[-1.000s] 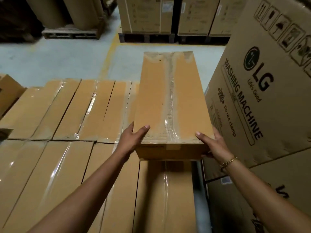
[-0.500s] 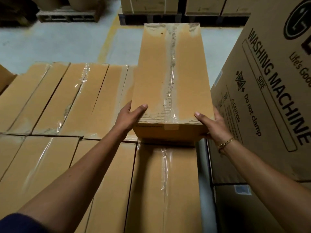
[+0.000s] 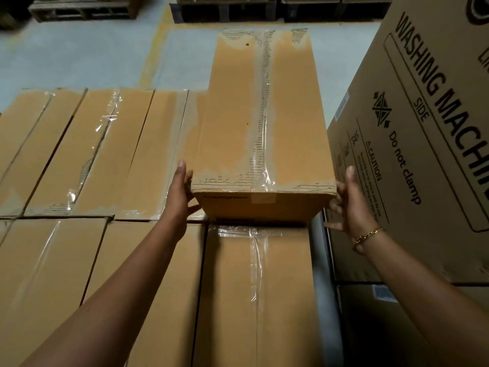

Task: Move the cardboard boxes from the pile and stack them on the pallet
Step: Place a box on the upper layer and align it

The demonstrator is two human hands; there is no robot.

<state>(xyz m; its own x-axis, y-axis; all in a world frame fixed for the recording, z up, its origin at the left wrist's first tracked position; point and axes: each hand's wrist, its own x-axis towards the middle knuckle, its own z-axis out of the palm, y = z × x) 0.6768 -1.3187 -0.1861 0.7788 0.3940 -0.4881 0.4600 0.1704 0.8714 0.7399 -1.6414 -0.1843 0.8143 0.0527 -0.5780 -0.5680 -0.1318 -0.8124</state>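
A long taped cardboard box (image 3: 238, 123) lies on top of a flat layer of similar boxes (image 3: 79, 154), at the layer's far right. My left hand (image 3: 180, 197) presses flat against the box's near left side, fingers straight. At the near right corner my right hand (image 3: 349, 207) has its fingers spread, touching the side lightly or just off it. Neither thumb lies on the box's top. Another taped box (image 3: 251, 287) of the layer sits directly in front of it.
A tall washing machine carton (image 3: 423, 128) stands close on the right, with a narrow grey gap (image 3: 321, 274) between it and the stack. Beyond the boxes is grey floor (image 3: 79, 54) with a yellow line, and wooden pallets (image 3: 84, 9) with loads at the back.
The box has moved forward and down onto the layer. Both hands have shifted from gripping the near corners, thumbs on top, to lying against the sides with fingers straightened.
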